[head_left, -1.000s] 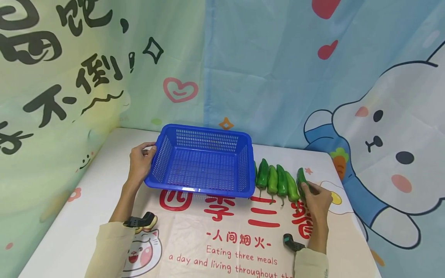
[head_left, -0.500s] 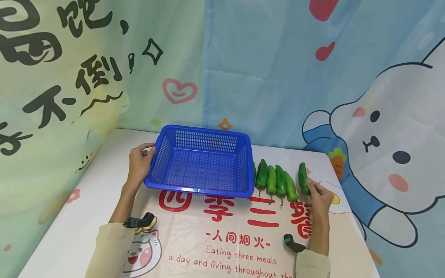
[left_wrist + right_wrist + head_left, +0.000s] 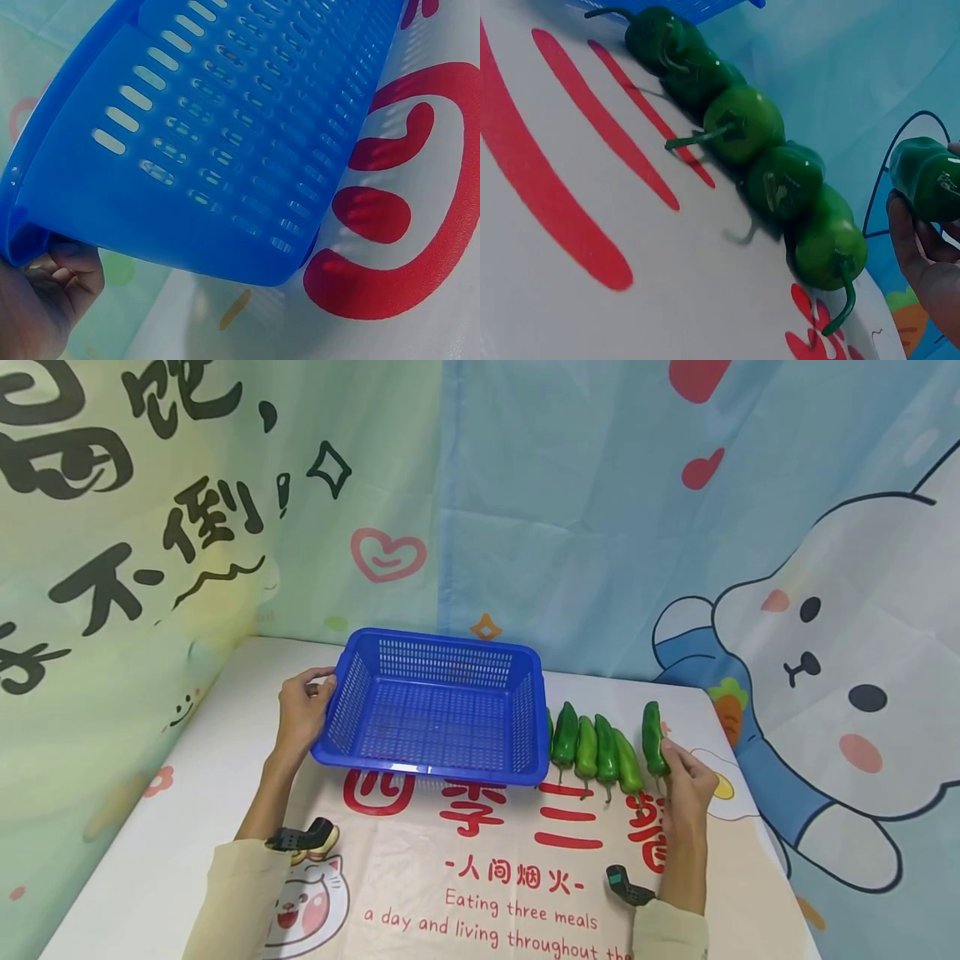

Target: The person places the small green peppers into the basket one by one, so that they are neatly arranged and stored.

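My left hand (image 3: 303,710) grips the left rim of a blue plastic basket (image 3: 442,771) with slotted walls. In the left wrist view the fingers of that hand (image 3: 64,289) curl under the rim, beside the basket's end wall (image 3: 90,202). With my right hand (image 3: 690,781) I pinch a dark green pepper (image 3: 652,735), its narrow tip pointing up and away. The right wrist view shows the held pepper (image 3: 930,176) apart from several other green peppers (image 3: 744,124), which lie side by side in a row, stems toward me.
The pepper row (image 3: 587,747) begins right at the basket's right side, and the leftmost pepper is partly hidden by it. A printed cloth (image 3: 480,893) covers the front of the white table (image 3: 135,827). Patterned curtains (image 3: 555,527) hang behind the table.
My right hand has raised its pepper and turned it more upright, so more of it shows. The left hand and the basket stay in place.
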`<state>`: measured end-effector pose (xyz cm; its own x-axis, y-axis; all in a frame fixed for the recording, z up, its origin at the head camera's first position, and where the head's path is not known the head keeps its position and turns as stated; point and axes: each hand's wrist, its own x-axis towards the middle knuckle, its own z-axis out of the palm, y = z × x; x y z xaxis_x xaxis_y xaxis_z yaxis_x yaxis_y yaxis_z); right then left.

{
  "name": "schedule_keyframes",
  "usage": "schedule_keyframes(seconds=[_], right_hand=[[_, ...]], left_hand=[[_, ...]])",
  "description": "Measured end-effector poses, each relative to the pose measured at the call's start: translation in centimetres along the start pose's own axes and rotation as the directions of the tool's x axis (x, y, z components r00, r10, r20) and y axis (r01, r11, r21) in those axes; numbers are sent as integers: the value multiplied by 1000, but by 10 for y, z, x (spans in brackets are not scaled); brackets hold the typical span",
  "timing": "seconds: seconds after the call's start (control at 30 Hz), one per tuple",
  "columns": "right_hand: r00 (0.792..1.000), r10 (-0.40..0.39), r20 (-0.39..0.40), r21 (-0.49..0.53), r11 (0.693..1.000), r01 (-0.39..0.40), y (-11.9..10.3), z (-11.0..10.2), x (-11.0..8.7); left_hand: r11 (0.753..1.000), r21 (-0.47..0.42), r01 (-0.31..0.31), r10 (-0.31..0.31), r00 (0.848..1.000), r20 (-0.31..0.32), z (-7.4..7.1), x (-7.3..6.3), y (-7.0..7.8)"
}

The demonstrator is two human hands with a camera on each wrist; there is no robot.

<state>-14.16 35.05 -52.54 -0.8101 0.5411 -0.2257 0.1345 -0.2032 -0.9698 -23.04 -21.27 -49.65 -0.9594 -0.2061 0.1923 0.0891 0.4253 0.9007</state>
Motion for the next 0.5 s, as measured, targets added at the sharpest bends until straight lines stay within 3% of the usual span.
schedule_keyframes(seconds=[0.5], right_hand=[[1000, -1, 1, 75, 997, 1, -15, 15, -11]], left_hand=[[1000, 22, 11, -11, 1000, -4, 0, 0, 1]])
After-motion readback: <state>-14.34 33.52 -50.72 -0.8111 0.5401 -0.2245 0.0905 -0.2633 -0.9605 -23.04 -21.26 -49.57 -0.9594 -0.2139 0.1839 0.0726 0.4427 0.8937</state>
